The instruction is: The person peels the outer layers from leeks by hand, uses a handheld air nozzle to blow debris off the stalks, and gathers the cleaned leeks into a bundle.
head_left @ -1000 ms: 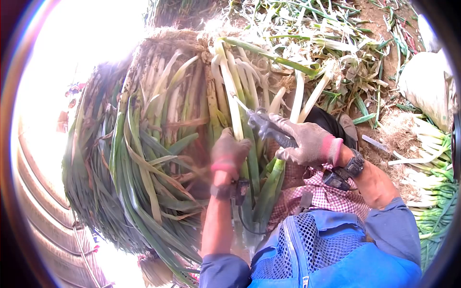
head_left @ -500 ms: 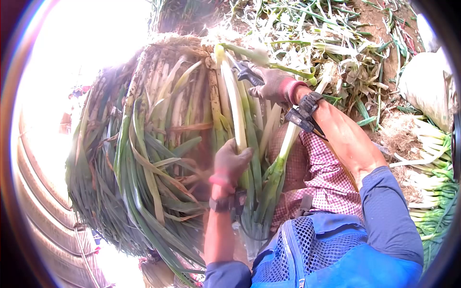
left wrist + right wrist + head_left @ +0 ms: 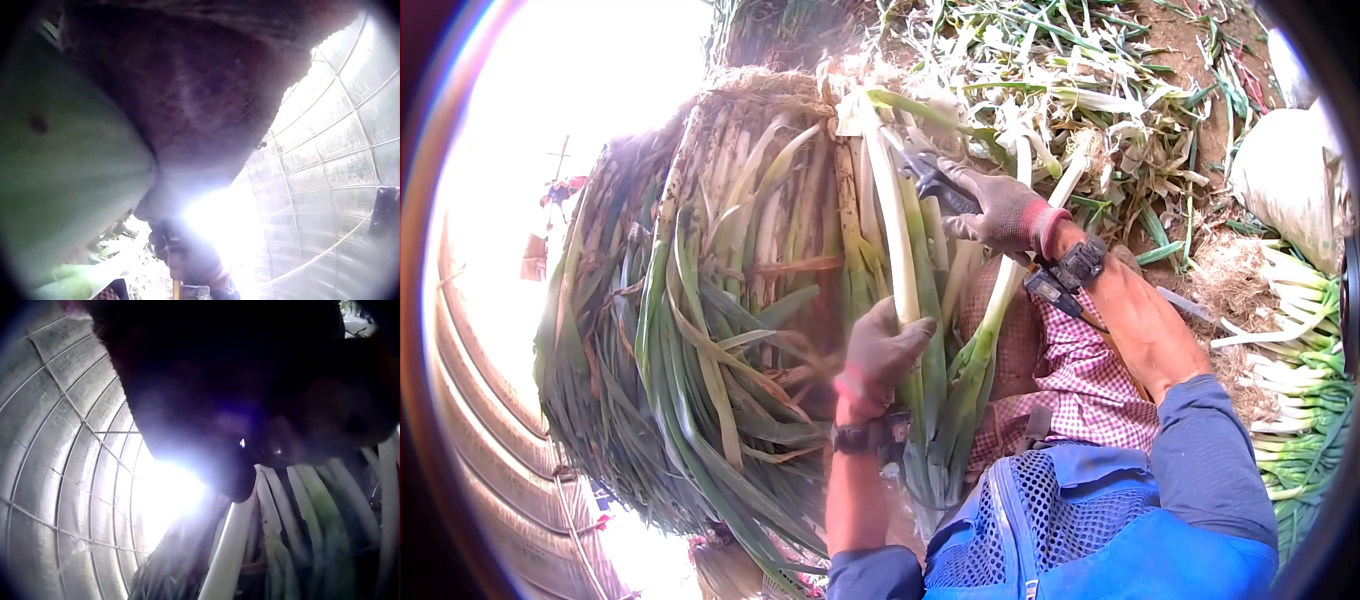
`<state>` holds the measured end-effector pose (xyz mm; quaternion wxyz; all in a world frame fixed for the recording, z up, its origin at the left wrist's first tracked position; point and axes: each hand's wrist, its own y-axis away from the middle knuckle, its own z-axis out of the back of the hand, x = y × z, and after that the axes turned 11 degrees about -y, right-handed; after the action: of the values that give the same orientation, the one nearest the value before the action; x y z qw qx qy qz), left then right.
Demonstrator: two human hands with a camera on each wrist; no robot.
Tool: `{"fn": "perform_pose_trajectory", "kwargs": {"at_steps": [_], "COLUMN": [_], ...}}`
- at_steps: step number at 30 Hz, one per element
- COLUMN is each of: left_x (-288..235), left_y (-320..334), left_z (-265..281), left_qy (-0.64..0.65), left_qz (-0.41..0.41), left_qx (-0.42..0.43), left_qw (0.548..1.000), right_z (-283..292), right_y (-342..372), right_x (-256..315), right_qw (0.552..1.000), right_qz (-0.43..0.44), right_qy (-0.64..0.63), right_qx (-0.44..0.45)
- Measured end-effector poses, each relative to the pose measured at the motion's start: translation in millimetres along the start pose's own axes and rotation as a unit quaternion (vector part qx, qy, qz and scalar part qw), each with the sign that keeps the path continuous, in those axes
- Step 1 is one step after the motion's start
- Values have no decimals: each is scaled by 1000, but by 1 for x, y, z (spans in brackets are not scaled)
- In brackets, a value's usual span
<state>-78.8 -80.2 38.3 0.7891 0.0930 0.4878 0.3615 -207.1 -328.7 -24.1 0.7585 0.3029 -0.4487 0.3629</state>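
My gloved left hand [image 3: 880, 350] grips a long green onion [image 3: 892, 215] around the lower part of its pale stalk, the thumb lying across it. The white root end points away from me, with a loose pale skin flap [image 3: 852, 112] at its tip. In the left wrist view the stalk [image 3: 69, 156] looms large beside the glove. My gloved right hand [image 3: 1005, 210] holds a dark air blow gun [image 3: 940, 182], its thin nozzle angled at the stalk's upper part. The right wrist view shows that glove mostly in shadow.
A big bundle of untrimmed green onions [image 3: 730, 240] fills the left. Peeled skins and leaves [image 3: 1090, 100] litter the ground at the back right. Cleaned green onions [image 3: 1300, 400] lie stacked at the right edge, below a white sack [image 3: 1285, 175]. A hose [image 3: 1115, 345] runs beneath my right forearm.
My right hand swung up to the onion's root end with the blow gun, then drew back slightly down and right. The left hand shifted a little toward me with the onion. Skin now flares at the tip.
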Motion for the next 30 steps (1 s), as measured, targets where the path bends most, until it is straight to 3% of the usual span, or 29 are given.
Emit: {"fn": "perform_pose_trajectory", "kwargs": {"at_steps": [1, 4, 8, 9, 10, 12, 15, 16, 19, 20, 23, 25, 30], "left_x": [0, 4, 13, 13, 11, 13, 19, 19, 16, 15, 20, 20, 21], "left_y": [1, 1, 0, 1, 2, 2, 0, 0, 1, 1, 2, 2, 2], "left_z": [2, 10, 23, 25, 27, 30, 33, 33, 32, 31, 34, 33, 27], "left_qy": [-1, -15, 11, 12, 18, 24, 21, 22, 28, 32, 15, 23, 30], "left_qz": [4, 0, -19, -18, -13, -8, -19, -14, -19, -28, -13, -14, -24], "left_qx": [4, -8, -23, -21, -23, -24, -31, -29, -29, -32, -32, -30, -35], "left_qw": [1000, 1000, 999, 1000, 999, 999, 999, 999, 999, 999, 999, 999, 999], "right_z": [4, 3, 17, 20, 30, 31, 20, 12, 17, 16, 17, 13, 3], "right_y": [5, 17, 50, 57, 69, 87, 111, 114, 91, 90, 86, 75, -2], "right_x": [4, -17, -10, 0, 10, 12, 1, -6, 3, 4, 15, 27, 9], "right_qw": [999, 1000, 998, 997, 980, 970, 964, 964, 972, 980, 977, 970, 979], "right_qz": [-46, 11, -51, -31, -148, -98, -20, -7, -100, -60, -59, -105, -82], "right_qy": [-10, -13, 17, 58, -11, 29, 63, 100, 90, 130, 120, 136, 174], "right_qx": [10, 22, 35, 46, 130, 221, 259, 247, 191, 136, 168, 172, 75]}}
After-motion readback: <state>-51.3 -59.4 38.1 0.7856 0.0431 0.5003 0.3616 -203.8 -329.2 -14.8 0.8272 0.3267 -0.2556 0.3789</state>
